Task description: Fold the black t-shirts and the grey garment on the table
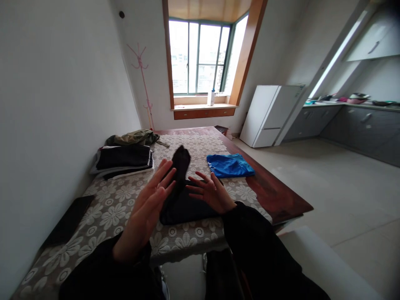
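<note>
The left hand (146, 208) is open with flat fingers, held over the table with white flower-pattern lace cloth (118, 200), grasping nothing. The right hand (209, 192) is also open, fingers spread, resting on the dark folded cloth garment (181, 200) lying between both hands. A folded blue shirt (229, 165) lies near.

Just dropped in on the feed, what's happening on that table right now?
A person in black sleeves has both hands over a black garment lying on the flower-patterned tablecloth. The left hand is open, fingers stretched, just above the cloth's left edge; the right hand rests spread on it. Neither hand has a grip on anything. A folded blue garment lies further back on the right, and a stack of dark folded clothes sits by the wall.
</note>
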A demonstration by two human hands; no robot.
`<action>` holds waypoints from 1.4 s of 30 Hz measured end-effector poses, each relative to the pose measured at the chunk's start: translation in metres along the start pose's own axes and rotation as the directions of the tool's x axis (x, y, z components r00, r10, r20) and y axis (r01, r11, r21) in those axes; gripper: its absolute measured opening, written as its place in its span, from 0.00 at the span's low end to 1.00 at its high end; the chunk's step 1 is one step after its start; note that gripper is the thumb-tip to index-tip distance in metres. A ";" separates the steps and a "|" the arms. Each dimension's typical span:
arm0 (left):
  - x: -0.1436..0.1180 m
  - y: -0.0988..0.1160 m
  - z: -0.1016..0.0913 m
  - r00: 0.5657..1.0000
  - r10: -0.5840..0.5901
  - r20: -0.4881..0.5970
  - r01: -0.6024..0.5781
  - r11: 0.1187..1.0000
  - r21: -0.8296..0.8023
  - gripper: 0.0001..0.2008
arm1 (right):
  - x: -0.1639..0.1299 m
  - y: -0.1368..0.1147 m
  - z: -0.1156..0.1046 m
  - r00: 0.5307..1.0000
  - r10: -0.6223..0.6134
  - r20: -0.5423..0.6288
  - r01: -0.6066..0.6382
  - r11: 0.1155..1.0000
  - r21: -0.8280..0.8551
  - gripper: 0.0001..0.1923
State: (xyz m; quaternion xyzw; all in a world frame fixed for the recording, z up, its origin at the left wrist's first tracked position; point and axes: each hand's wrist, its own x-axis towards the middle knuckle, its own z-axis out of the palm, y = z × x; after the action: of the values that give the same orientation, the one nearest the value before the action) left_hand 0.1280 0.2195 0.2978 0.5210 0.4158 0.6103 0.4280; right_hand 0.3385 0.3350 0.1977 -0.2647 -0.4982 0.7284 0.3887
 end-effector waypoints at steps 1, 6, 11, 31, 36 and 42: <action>-0.002 -0.003 0.001 0.999 0.032 0.043 -0.031 0.999 -0.024 0.27 | 0.004 0.002 0.000 0.999 0.026 -0.025 -0.027 0.998 -0.051 0.45; -0.023 -0.054 -0.035 0.992 0.054 -0.112 -0.044 0.995 0.091 0.19 | 0.014 0.031 -0.019 0.990 0.027 -0.137 -0.052 0.981 -0.185 0.41; -0.040 -0.114 -0.076 0.991 -0.019 -0.130 0.081 0.868 0.490 0.19 | 0.015 0.037 -0.032 0.953 -0.130 -0.273 0.044 0.953 -0.300 0.51; -0.036 -0.160 -0.052 0.898 -0.064 0.436 -0.364 0.447 0.817 0.28 | -0.006 0.005 -0.105 0.946 -0.196 -0.259 -0.038 0.724 -0.688 0.26; -0.033 -0.159 -0.057 0.880 -0.096 0.465 -0.391 0.410 0.824 0.29 | -0.010 0.012 -0.112 0.944 -0.248 -0.218 0.002 0.666 -0.746 0.24; -0.027 -0.162 -0.063 0.863 -0.125 0.490 -0.394 0.442 0.806 0.30 | -0.017 0.018 -0.119 0.947 -0.259 -0.188 0.030 0.657 -0.753 0.28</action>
State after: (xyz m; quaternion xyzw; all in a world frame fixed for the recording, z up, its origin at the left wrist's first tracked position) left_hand 0.0829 0.2361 0.1284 0.8324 0.5064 0.1847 0.1287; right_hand 0.4344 0.3792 0.1381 -0.4586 -0.7103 0.3844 0.3706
